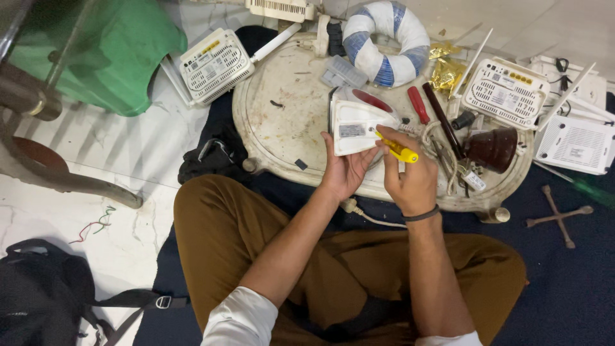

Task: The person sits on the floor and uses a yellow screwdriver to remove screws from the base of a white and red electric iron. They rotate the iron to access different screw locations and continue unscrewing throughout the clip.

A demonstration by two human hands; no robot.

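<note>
White device casing (354,126) is gripped by left hand (344,168) at approx center of round tray (282,122). Yellow screwdriver (397,148) is clasped in right hand (410,176), tip pressed against casing. White router (214,64) is seen at 10 o'clock, w/ another router (506,93) at 2.

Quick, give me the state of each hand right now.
Left hand: closed on the white iron, steadying it.
Right hand: closed on the yellow screwdriver, tip at the iron's back plate.
</note>
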